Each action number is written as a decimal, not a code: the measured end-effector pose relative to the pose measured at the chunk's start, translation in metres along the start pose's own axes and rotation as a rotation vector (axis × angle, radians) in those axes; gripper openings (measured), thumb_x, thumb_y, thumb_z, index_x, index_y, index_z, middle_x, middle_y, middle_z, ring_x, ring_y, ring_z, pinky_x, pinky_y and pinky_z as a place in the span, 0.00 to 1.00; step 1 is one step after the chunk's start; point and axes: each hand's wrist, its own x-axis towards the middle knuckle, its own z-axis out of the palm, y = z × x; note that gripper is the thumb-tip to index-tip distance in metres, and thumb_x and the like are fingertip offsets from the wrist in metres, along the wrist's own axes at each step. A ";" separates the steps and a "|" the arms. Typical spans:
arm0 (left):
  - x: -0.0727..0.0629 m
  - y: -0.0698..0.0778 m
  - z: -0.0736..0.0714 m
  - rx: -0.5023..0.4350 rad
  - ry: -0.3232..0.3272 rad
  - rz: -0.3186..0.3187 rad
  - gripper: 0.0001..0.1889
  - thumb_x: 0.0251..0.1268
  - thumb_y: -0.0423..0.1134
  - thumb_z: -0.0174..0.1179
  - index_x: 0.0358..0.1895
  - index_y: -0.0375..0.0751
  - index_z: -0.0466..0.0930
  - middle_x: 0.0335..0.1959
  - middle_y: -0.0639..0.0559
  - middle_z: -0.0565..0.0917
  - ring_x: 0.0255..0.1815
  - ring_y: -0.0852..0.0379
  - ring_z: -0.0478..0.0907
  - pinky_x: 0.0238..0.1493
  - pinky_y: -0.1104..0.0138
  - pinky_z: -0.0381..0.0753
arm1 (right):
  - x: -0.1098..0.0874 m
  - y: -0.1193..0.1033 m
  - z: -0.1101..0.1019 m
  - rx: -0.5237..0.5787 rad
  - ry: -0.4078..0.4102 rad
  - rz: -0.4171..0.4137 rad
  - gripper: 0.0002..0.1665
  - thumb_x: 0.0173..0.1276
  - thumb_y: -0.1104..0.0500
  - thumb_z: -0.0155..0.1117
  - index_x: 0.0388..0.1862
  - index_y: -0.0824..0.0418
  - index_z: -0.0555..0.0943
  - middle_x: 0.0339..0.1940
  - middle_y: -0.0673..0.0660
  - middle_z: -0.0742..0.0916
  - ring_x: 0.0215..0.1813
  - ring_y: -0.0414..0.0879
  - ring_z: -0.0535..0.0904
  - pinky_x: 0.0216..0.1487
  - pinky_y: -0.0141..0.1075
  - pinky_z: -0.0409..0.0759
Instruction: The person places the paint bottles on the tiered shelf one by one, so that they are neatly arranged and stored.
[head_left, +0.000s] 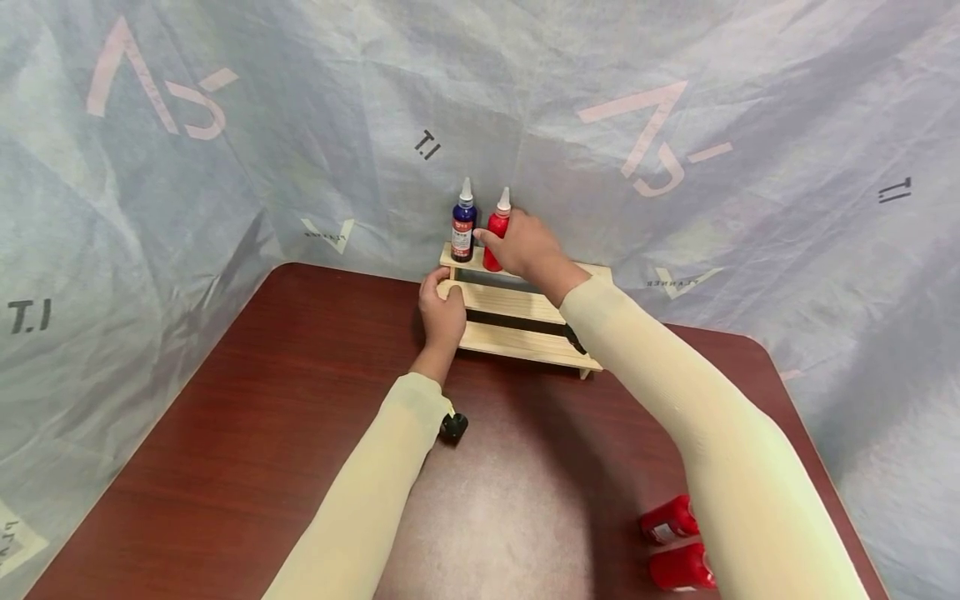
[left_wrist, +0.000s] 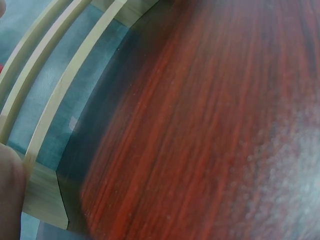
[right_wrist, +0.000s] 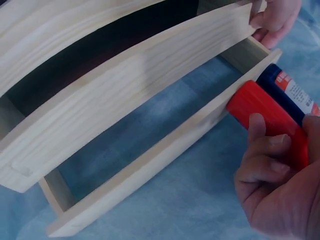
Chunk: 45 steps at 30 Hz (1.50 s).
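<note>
The right hand (head_left: 528,248) holds the red bottle (head_left: 498,227) at the rack (head_left: 525,340)'s top tier; the left hand (head_left: 444,317) pinches the rack's end, below and left of it. The right thumb lies close to the blue bottle (head_left: 462,229), so a careless release might knock that over; a slip of the left hand could let the rack shift and topple both. Beneath the hands spreads a glossy red-brown worktop (head_left: 300,375), two spare bottles (head_left: 670,521) lying nearer the person; beyond them hangs a printed grey sheet (head_left: 337,100)

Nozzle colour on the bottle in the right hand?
White nozzle; shows best in the head view.
</note>
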 end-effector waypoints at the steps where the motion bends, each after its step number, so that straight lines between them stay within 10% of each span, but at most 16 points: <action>1: 0.000 0.000 0.000 -0.002 0.001 0.001 0.19 0.72 0.28 0.53 0.63 0.35 0.80 0.66 0.40 0.79 0.72 0.47 0.75 0.76 0.54 0.72 | 0.000 0.001 0.001 0.015 0.000 -0.004 0.40 0.78 0.28 0.52 0.64 0.61 0.73 0.56 0.59 0.85 0.55 0.55 0.83 0.64 0.51 0.82; 17: -0.003 -0.001 0.001 0.014 -0.009 0.008 0.19 0.72 0.28 0.54 0.63 0.36 0.80 0.64 0.40 0.79 0.70 0.47 0.75 0.75 0.54 0.72 | -0.002 0.013 0.013 0.135 0.033 -0.040 0.43 0.73 0.35 0.65 0.71 0.64 0.70 0.62 0.62 0.85 0.60 0.57 0.84 0.66 0.50 0.82; 29: -0.002 0.001 0.001 0.011 0.004 0.010 0.19 0.71 0.28 0.54 0.63 0.35 0.80 0.65 0.40 0.79 0.71 0.47 0.75 0.76 0.55 0.71 | -0.023 0.018 0.019 0.009 -0.090 -0.038 0.40 0.74 0.41 0.65 0.69 0.72 0.71 0.57 0.66 0.86 0.52 0.59 0.84 0.57 0.49 0.84; 45: -0.001 0.001 0.001 0.018 0.017 0.026 0.19 0.70 0.27 0.54 0.62 0.35 0.81 0.64 0.40 0.80 0.71 0.47 0.75 0.76 0.56 0.71 | -0.055 0.025 0.029 -0.125 -0.265 -0.110 0.52 0.74 0.44 0.56 0.85 0.72 0.53 0.81 0.69 0.72 0.80 0.61 0.71 0.80 0.50 0.71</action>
